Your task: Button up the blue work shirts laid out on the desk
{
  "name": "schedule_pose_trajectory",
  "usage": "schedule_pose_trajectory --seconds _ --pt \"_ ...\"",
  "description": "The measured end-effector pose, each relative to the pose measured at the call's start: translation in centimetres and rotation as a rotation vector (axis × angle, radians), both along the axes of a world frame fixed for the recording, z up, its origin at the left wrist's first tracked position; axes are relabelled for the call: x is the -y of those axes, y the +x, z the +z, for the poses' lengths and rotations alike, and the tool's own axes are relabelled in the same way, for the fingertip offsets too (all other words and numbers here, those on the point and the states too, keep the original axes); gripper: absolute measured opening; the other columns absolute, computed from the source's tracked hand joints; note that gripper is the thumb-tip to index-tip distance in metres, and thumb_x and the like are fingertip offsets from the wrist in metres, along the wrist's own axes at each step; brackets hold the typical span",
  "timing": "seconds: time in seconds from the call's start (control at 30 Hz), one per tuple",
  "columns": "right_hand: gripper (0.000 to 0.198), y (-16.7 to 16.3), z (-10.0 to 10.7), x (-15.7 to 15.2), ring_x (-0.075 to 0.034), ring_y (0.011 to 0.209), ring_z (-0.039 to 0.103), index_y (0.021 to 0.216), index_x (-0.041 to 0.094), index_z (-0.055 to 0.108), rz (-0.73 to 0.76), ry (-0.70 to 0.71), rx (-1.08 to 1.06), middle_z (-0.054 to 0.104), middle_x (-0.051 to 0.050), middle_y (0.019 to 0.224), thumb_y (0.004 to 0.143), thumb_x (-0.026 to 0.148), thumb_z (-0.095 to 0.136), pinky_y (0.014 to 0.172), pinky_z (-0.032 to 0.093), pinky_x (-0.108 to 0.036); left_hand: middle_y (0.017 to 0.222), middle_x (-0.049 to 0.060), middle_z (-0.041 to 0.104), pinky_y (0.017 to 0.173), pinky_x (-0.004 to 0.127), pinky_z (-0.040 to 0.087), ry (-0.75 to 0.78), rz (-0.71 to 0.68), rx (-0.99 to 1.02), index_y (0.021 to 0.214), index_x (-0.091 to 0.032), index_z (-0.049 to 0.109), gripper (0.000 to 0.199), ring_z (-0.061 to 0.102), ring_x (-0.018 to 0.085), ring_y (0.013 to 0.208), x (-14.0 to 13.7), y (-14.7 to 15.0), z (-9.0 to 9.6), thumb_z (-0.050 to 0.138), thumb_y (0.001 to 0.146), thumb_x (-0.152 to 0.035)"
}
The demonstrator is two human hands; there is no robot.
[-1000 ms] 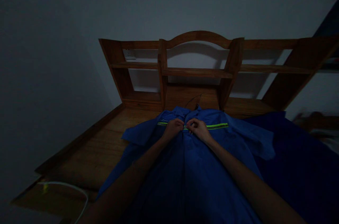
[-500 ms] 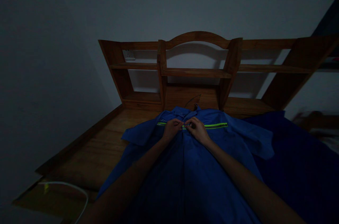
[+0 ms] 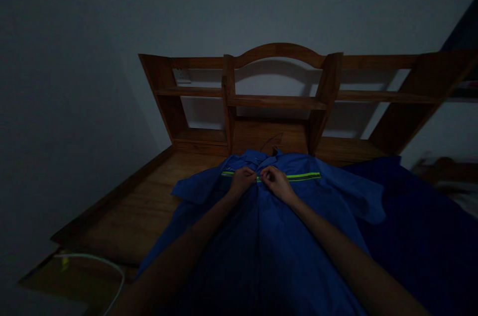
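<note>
A blue short-sleeved shirt point(image 3: 291, 236) with a yellow-green reflective stripe lies spread out, its collar toward the shelf. Both hands are at the front opening, at the height of the stripe. My left hand point(image 3: 243, 179) is closed, with thumb and fingertips pinching the shirt's front edge. Just beside it, my right hand point(image 3: 275, 181) is closed too, fingers bent in a pinch on the other side of the opening. The fingertips nearly meet. Whether a button is between them is too small and dark to tell.
A wooden desk point(image 3: 149, 201) carries the shirt, with a wooden shelf unit point(image 3: 276, 102) at its back against the wall. Dark blue cloth point(image 3: 411, 236) lies at the right. A white cable point(image 3: 93, 258) curves at the lower left. A wall socket point(image 3: 182, 75) shows behind the shelf.
Very little differs. The fingers of both hands have shifted slightly at the shirt's opening, and the shirt stays in place.
</note>
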State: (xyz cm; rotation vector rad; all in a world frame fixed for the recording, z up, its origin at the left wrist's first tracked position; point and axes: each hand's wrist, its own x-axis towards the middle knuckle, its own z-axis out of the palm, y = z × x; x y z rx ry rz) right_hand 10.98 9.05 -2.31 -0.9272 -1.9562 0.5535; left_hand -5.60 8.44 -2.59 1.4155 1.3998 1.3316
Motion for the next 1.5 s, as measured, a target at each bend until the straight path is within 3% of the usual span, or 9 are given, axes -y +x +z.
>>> schedule_pose_trajectory --seconds 0.3,0.67,0.9,1.23,1.5 --pt "0.013 -0.1 -0.3 0.0 -0.010 0.065 0.054 0.091 0.018 0.060 -0.008 0.002 0.000 0.060 0.000 0.080 0.078 0.021 0.060 0.062 0.041 -0.020 0.054 -0.003 0.063 0.053 0.020 0.043 -0.013 -0.004 0.008 0.060 -0.016 0.060 0.007 0.060 0.012 0.053 -0.2 -0.1 -0.2 0.067 0.062 -0.013" --pt "0.012 -0.1 0.1 0.3 -0.011 0.067 0.054 0.090 0.017 0.059 -0.003 -0.009 -0.011 0.061 -0.001 0.079 0.085 0.026 0.053 0.063 0.042 -0.021 0.057 -0.003 0.065 0.052 0.023 0.049 -0.061 -0.046 0.195 0.084 -0.017 0.056 0.025 0.064 0.014 0.052 0.3 0.0 0.3 0.070 0.063 -0.014" --pt "0.012 0.0 0.2 0.4 -0.011 0.066 0.055 0.088 0.018 0.059 0.005 -0.037 -0.022 0.061 -0.001 0.078 0.086 0.027 0.052 0.062 0.041 -0.021 0.058 -0.002 0.066 0.054 0.023 0.050 -0.058 -0.090 0.259 0.088 -0.016 0.055 0.033 0.064 0.014 0.052 0.1 -0.1 0.1 0.074 0.062 -0.019" --pt "0.014 0.1 0.2 0.2 -0.010 0.060 0.055 0.090 0.018 0.057 0.023 -0.105 -0.067 0.060 0.001 0.074 0.085 0.030 0.052 0.057 0.041 -0.020 0.056 -0.004 0.064 0.055 0.024 0.051 -0.033 -0.109 0.275 0.085 -0.016 0.055 0.032 0.063 0.014 0.053 0.1 0.0 0.1 0.074 0.059 -0.021" --pt "0.019 0.1 -0.2 -0.2 -0.009 0.056 0.055 0.094 0.019 0.054 0.028 -0.175 -0.128 0.059 0.002 0.073 0.081 0.031 0.055 0.051 0.041 -0.019 0.051 -0.006 0.061 0.049 0.020 0.044 0.000 -0.083 0.240 0.080 -0.017 0.056 0.027 0.058 0.011 0.046 0.6 0.4 1.1 0.071 0.057 -0.017"
